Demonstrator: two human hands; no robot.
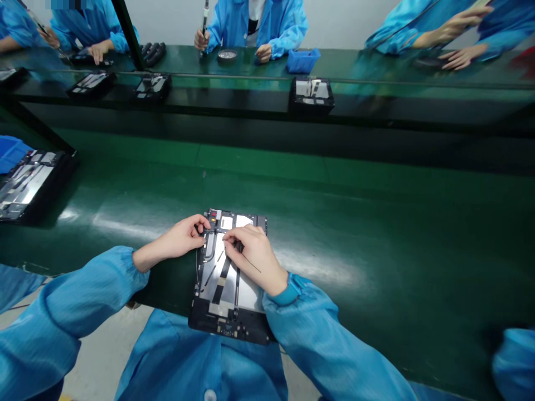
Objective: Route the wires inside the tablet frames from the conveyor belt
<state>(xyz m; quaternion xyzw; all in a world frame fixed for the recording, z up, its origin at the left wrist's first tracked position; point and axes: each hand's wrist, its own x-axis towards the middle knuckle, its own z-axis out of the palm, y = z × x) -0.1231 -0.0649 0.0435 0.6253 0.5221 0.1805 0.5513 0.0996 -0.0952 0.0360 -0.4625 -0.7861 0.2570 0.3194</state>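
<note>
both hands sit on the opened tablet (228, 289) at the near edge of the green belt (376, 223). left hand (179, 238) pinches its upper left rim; right hand (253, 253), fingers curled, presses a thin black cable (251, 264) at its middle.

On the green belt (376, 223) lies another open device (25, 186) at the left. Across it, black trays (311, 96), a blue bin (303, 60) and co-workers in blue coats (259, 25).
</note>
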